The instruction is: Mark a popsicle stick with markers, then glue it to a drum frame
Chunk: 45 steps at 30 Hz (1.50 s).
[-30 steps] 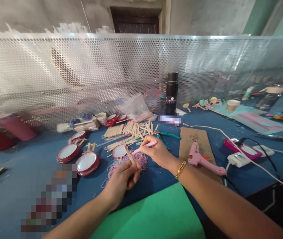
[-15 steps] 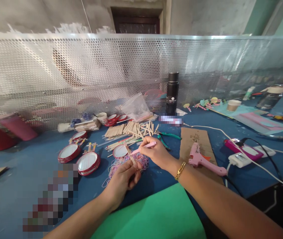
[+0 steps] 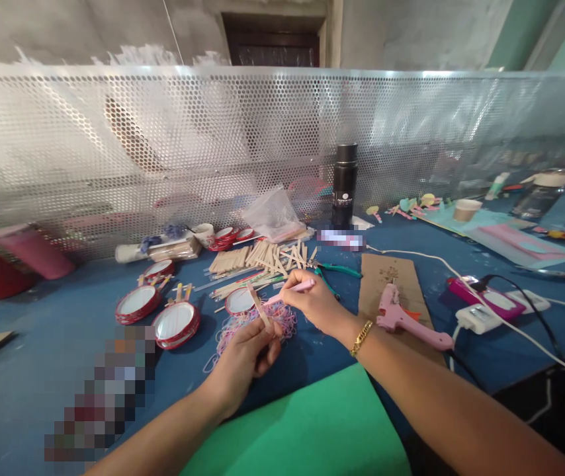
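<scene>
My left hand (image 3: 253, 347) is closed around the lower end of a flat wooden craft stick (image 3: 259, 305), which tilts up and to the left. In my right hand (image 3: 315, 301) is a pink pen (image 3: 302, 287), pinched between the fingers, its tip close to the stick's right side; whether it touches I cannot tell. Beneath both hands lies a tangle of pastel elastic loops (image 3: 227, 330). A round white disc with a red rim (image 3: 239, 301) sits behind the stick. Similar small red-rimmed drums (image 3: 176, 324) stand to the left, some with short sticks at their edges.
Loose craft sticks (image 3: 272, 256) and teal-handled pliers (image 3: 339, 269) lie beyond my hands. A pink glue gun (image 3: 411, 324) rests on cardboard (image 3: 369, 277) at right, near a power strip (image 3: 478, 320) with cables. A black flask (image 3: 344, 188) stands behind; green sheet (image 3: 307, 430) in front.
My right hand with the pen has shifted very slightly to the right, away from the stick. The left hand and the stick stay practically where they were.
</scene>
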{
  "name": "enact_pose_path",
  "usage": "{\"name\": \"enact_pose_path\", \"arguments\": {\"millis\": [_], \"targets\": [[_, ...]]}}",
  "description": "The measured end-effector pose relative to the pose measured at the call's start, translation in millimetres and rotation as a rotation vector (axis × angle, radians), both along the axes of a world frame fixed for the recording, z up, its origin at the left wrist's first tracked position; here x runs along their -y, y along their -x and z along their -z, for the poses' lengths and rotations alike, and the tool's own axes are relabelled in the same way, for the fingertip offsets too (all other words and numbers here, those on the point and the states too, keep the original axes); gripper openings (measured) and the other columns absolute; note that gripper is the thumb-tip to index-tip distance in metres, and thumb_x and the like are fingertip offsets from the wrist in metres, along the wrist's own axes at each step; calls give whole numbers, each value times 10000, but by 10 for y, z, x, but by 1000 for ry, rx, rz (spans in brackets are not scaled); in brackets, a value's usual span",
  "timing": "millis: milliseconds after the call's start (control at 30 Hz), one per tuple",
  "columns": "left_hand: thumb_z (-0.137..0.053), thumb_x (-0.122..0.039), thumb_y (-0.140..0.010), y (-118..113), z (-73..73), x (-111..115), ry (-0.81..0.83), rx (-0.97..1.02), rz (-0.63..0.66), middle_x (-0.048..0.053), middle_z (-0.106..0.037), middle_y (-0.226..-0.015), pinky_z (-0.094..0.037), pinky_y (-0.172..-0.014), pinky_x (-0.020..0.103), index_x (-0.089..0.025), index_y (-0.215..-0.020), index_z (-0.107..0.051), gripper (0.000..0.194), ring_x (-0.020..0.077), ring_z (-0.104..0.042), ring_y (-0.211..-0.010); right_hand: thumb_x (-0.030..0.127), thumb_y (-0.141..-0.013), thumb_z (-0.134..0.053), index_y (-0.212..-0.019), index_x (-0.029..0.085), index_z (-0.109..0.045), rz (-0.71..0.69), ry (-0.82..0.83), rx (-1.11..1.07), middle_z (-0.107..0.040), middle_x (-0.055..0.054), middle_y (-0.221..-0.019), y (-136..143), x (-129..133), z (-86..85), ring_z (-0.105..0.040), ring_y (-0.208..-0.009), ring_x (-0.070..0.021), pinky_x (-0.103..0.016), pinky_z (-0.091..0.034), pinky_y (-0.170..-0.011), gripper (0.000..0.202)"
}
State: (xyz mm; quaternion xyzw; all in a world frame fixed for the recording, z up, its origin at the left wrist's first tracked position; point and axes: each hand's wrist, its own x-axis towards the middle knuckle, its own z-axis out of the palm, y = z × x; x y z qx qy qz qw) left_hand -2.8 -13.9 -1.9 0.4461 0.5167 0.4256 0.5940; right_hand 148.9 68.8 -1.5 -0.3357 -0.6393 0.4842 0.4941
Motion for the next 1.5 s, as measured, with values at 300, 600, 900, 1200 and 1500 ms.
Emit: {"name": "enact_pose_path", "arguments": {"millis": [300,600,900,1200,1500], "targets": [[-665,-470,-792,-10,13,-9,-8,8,-16,-64,-493,-507,-133,-397,196,-179,-825,-596,301,64,-310,-398,239,-721,-614,-657,192,-568,-6,16,-9,-509,46,-620,1,10,-26,-419,-594,-118,-252,-307,-566,92],[-664,-478,-795,-6,13,-4,-7,4,-9,-67,-492,-504,-141,-396,193,-178,-831,-591,311,60,-308,-402,231,-725,-617,-652,192,-565,-20,2,-11,-515,47,-627,-1,16,-37,-430,-604,-118,-253,-320,-582,99],[-663,-488,-790,-5,12,-4,-6,5,2,-68,-496,-499,-136,-396,200,-182,-836,-589,319,57,-295,-393,233,-722,-622,-643,194,-552,-16,4,-26,-497,50,-618,6,-9,2,-413,-593,-115,-252,-310,-573,112],[-671,-502,-784,-9,9,-12,-10,6,8,-68,-501,-500,-142,-396,200,-179,-832,-584,338,53,-302,-398,234,-730,-619,-642,192,-540,-22,-6,-31,-498,47,-631,2,-10,10,-416,-607,-116,-252,-311,-579,126],[-689,-518,-765,-6,8,-11,4,19,2,-72,-494,-498,-145,-391,193,-179,-827,-583,361,48,-297,-400,251,-730,-629,-651,190,-550,-15,29,-47,-498,50,-613,7,-11,23,-413,-593,-114,-249,-309,-567,127]]}}
